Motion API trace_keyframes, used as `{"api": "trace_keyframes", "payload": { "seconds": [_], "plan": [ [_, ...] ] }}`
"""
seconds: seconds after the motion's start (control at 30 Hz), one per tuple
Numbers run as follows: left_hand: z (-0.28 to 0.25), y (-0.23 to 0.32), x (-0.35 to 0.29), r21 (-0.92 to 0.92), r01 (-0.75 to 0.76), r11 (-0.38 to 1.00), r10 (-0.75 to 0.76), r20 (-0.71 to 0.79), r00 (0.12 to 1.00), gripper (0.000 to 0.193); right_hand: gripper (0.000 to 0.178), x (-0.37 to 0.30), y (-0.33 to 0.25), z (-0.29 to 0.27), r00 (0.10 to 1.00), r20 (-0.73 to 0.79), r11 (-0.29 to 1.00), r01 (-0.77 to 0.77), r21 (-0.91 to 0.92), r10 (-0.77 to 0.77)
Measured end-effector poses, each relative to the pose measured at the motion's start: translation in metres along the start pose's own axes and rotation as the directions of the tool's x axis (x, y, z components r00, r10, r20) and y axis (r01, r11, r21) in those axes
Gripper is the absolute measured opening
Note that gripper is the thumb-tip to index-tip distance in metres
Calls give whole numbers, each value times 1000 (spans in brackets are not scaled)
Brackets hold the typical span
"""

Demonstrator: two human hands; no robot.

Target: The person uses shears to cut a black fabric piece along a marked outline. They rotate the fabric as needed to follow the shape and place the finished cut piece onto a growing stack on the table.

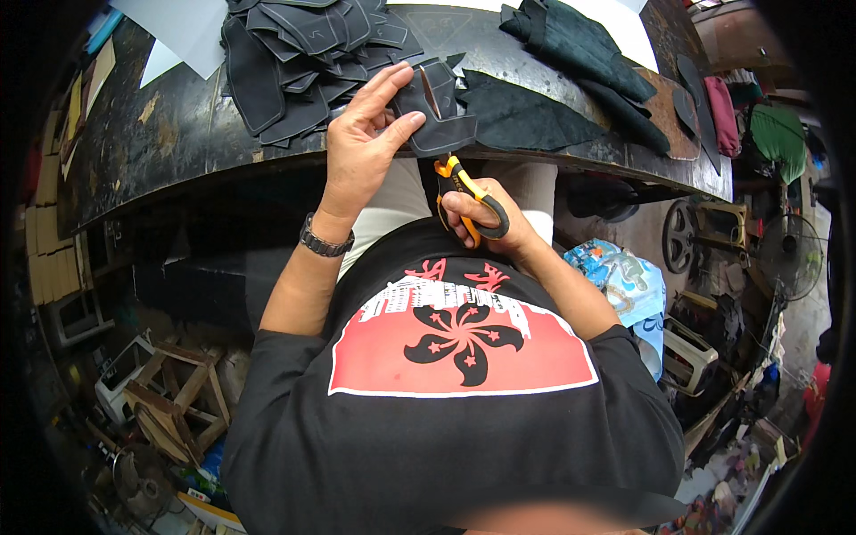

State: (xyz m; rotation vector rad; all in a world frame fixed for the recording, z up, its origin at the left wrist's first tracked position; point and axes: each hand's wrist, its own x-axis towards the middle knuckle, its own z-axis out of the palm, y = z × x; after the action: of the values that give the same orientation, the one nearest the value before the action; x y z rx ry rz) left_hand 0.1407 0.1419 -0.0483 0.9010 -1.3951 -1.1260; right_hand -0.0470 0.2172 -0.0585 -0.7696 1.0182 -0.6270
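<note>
My left hand (370, 129) has hold of a small black leather piece (443, 134) at its left edge, with the thumb on top and fingertips at its upper side. Pale lines are drawn on the piece. In my right hand (499, 218) is a pair of scissors (457, 174) with yellow and black handles, gripped just off the table's front edge. One blade shows above the leather, pointing away from me, and the piece sits at the blades. To the left of it lies a heap of cut black leather pieces (294, 67) with pale markings.
The dark worn table (178, 134) spans the far side. A flat black hide (535, 116) and rolled black leather (584, 53) lie to the right, near a brown board (673, 116). White sheets (183, 31) lie far left. A wooden stool (178, 397) and a fan (789, 254) stand around me.
</note>
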Motion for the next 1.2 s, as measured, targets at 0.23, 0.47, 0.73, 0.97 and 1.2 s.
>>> {"api": "trace_keyframes", "payload": {
  "seconds": [0.23, 0.47, 0.73, 0.97, 1.2],
  "plan": [
    [-25, -2, 32, -5, 26, 1000, -25, 115, 993, 49, 35, 1, -4, -4, 1000, -12, 999, 3, -45, -4],
    [-57, 16, 66, 112, 163, 980, -198, 568, 799, 60, 35, -5, -14, -8, 993, 114, 998, -3, -67, 10],
    [-44, 19, 54, 24, 253, 967, -216, 602, 769, 68, 40, -2, -5, -12, 976, 213, 998, 51, 23, -55],
    [-46, 19, 54, 43, 232, 972, -210, 603, 770, 68, 40, 0, 2, -18, 956, 286, 985, 19, 174, -68],
    [-33, 13, 40, -64, 249, 966, -189, 480, 857, 66, 37, 2, 10, -16, 965, 256, 946, -32, 322, -54]
  ]
}}
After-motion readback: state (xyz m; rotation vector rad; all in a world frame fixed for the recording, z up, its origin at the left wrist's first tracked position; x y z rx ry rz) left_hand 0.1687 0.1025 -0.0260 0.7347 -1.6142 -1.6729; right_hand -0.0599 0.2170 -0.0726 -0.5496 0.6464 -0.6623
